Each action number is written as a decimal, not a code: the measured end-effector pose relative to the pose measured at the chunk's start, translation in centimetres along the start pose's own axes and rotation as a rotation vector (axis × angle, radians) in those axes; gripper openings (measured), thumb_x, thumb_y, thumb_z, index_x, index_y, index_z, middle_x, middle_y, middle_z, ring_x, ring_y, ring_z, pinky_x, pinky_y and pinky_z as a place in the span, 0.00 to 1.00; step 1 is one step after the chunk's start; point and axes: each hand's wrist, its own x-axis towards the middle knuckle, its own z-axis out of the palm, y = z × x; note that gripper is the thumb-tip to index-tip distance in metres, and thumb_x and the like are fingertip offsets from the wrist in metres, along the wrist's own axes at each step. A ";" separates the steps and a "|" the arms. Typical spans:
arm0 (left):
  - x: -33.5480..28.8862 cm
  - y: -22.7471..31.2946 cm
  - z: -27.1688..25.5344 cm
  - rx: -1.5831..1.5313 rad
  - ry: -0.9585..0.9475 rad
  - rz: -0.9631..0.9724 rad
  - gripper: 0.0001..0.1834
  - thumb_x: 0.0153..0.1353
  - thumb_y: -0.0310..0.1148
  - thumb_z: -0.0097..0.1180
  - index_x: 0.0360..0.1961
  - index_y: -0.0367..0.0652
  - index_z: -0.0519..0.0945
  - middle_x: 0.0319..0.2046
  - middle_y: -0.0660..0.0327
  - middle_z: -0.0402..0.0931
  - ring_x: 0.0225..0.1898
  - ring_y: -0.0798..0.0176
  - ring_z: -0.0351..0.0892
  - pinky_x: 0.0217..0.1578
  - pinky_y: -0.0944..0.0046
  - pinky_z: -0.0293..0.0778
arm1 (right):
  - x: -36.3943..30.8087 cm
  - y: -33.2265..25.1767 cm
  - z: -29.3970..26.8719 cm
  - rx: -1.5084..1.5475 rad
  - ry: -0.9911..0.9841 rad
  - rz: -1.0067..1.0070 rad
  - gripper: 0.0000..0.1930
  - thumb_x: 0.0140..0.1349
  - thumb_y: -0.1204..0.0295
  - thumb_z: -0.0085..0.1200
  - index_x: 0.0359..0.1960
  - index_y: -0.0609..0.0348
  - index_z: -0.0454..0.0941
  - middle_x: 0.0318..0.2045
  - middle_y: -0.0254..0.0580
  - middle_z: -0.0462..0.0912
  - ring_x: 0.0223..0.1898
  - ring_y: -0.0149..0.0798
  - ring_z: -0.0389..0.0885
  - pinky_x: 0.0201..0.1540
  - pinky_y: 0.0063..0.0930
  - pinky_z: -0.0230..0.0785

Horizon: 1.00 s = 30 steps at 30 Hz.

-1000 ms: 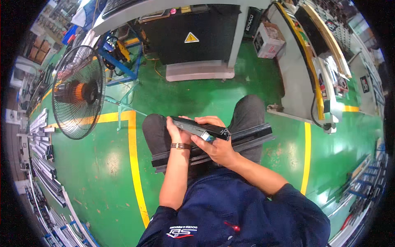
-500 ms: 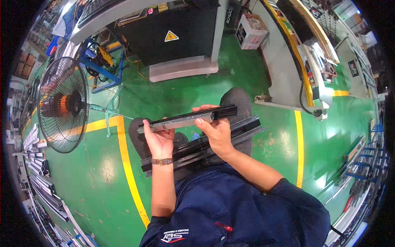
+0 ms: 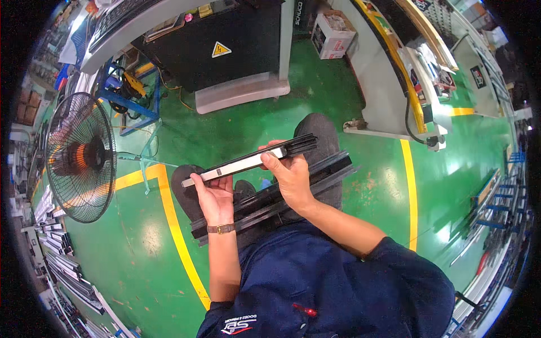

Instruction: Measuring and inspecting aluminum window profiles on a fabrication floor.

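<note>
A short black metal profile (image 3: 303,145) with a silver-white strip (image 3: 239,165) along its side is held up above my knees, its right end tilted higher. My left hand (image 3: 216,201) grips its left end, thumb on the strip and fingers underneath. Near the right end, my right hand (image 3: 291,180) is closed round it, thumb pressed on the strip's end. The black profile sticks out past the strip on the right. More long black profiles (image 3: 256,209) lie across my lap below both hands; my left wrist and right hand partly cover them.
A black-mesh fan (image 3: 81,158) stands at the left, near a blue metal frame (image 3: 132,104). Ahead is a dark machine cabinet (image 3: 225,65) on a grey foot. A cardboard box (image 3: 333,35) and a grey machine (image 3: 377,84) are at the right. Yellow lines mark the green floor (image 3: 372,197).
The held profile has turned so that its silver strip faces up more fully, and its right end sits higher. My right hand has shifted slightly left. The whole view has moved a little.
</note>
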 end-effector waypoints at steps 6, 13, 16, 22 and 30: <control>-0.9 -0.1 1.2 0.036 0.039 0.058 0.31 0.71 0.62 0.69 0.55 0.45 0.81 0.51 0.58 0.82 0.52 0.56 0.83 0.57 0.51 0.84 | 0.2 0.2 -0.5 -0.013 -0.002 0.000 0.20 0.74 0.70 0.71 0.60 0.63 0.78 0.51 0.44 0.90 0.51 0.35 0.88 0.55 0.34 0.85; -1.5 -0.2 1.4 0.079 0.015 0.131 0.29 0.71 0.62 0.70 0.55 0.49 0.81 0.51 0.61 0.85 0.52 0.59 0.85 0.56 0.55 0.83 | 0.6 0.4 -1.0 0.021 -0.022 0.013 0.20 0.75 0.68 0.70 0.59 0.63 0.76 0.51 0.46 0.90 0.51 0.38 0.90 0.57 0.38 0.87; -1.9 -0.4 1.3 0.086 -0.001 0.132 0.28 0.73 0.62 0.66 0.54 0.49 0.82 0.51 0.59 0.86 0.53 0.56 0.88 0.59 0.53 0.85 | 0.1 -0.1 -0.8 0.133 0.031 0.041 0.19 0.73 0.71 0.72 0.57 0.63 0.76 0.48 0.43 0.89 0.49 0.34 0.87 0.56 0.32 0.83; -4.3 -0.4 1.8 0.149 -0.040 0.099 0.26 0.75 0.59 0.66 0.57 0.50 0.81 0.53 0.58 0.85 0.53 0.56 0.86 0.56 0.52 0.84 | 0.5 0.1 -2.7 0.073 0.055 0.076 0.16 0.77 0.66 0.65 0.58 0.61 0.77 0.51 0.48 0.90 0.50 0.40 0.91 0.56 0.40 0.88; -6.4 0.2 0.0 0.153 -0.184 0.010 0.41 0.76 0.73 0.51 0.63 0.41 0.76 0.58 0.47 0.84 0.59 0.43 0.85 0.63 0.40 0.83 | 0.5 1.8 -6.9 0.142 0.110 0.309 0.18 0.78 0.56 0.59 0.58 0.55 0.81 0.52 0.44 0.91 0.52 0.42 0.90 0.55 0.46 0.85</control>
